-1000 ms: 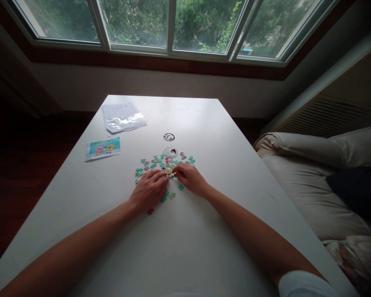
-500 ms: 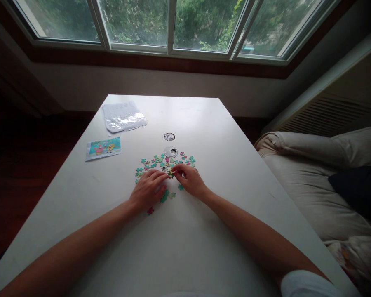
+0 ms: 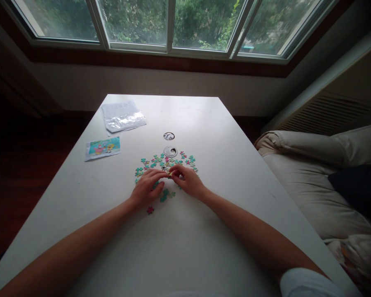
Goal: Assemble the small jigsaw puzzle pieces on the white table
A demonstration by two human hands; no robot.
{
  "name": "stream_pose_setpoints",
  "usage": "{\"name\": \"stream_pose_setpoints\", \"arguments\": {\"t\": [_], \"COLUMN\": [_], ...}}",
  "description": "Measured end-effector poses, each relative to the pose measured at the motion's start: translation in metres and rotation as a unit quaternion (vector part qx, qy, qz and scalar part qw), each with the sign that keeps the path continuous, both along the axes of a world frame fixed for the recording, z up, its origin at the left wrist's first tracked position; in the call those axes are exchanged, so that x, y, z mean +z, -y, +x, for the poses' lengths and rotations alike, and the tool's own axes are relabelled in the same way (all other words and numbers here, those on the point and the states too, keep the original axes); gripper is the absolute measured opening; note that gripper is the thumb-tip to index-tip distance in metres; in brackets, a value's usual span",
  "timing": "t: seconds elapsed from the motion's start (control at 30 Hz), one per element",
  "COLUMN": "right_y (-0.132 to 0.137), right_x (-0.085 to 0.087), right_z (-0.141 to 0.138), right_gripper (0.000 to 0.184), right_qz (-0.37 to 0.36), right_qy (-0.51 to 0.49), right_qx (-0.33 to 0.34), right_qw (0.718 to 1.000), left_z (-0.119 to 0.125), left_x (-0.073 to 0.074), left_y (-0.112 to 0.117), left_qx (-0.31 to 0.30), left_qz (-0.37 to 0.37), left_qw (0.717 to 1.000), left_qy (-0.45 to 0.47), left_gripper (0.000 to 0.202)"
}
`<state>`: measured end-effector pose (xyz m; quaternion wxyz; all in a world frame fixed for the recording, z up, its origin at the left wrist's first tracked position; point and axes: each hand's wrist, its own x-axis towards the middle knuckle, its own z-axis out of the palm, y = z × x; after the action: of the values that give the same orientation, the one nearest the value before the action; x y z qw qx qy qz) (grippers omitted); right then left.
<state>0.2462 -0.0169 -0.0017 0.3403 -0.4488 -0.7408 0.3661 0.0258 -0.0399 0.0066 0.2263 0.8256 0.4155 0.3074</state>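
Observation:
Many small jigsaw puzzle pieces, green, teal and pink, lie scattered on the white table. My left hand rests over their left side, fingers stretched forward and thumb apart. Its fingertips reach a yellowish puzzle piece between the two hands. From the right, my right hand pinches at this piece with thumb and forefinger; the fingers partly cover it. Just below the hands sits a small group of teal and green pieces. A pink piece lies alone, nearer to me.
Two round inserts are set in the table beyond the pieces. On the left lie a cartoon picture packet and a clear plastic bag with paper. A beige sofa stands along the right side, below a window.
My left thumb has moved away from its fingers, opening that hand a little. My right hand has shifted slightly left, staying at the yellowish piece.

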Motion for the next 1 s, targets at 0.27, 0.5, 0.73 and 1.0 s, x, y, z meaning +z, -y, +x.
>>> {"name": "stream_pose_setpoints", "arguments": {"t": [0.27,0.5,0.73,1.0], "right_y": [-0.0038,-0.007,-0.0074,-0.0073], "right_x": [-0.0011,-0.0061,-0.0051,-0.0074], "right_z": [0.0019,0.0039,0.0044,0.0046], "right_gripper": [0.018,0.017,0.018,0.015], "right_qz": [0.043,0.071,0.076,0.107], "right_qy": [0.027,0.036,0.04,0.068], "right_qx": [-0.01,-0.005,-0.003,-0.003], "right_qw": [0.999,0.997,0.996,0.992], "left_z": [0.0041,0.0059,0.0046,0.0055], "left_x": [0.0014,-0.0038,-0.004,-0.0029], "left_y": [-0.0024,-0.0029,-0.0041,-0.0037], "left_qx": [0.036,0.025,0.024,0.039], "left_qz": [-0.013,0.045,0.045,0.027], "left_qw": [0.998,0.992,0.995,0.994], "left_qy": [-0.048,-0.118,-0.087,-0.095], "left_gripper": [0.022,0.026,0.019,0.015]}}
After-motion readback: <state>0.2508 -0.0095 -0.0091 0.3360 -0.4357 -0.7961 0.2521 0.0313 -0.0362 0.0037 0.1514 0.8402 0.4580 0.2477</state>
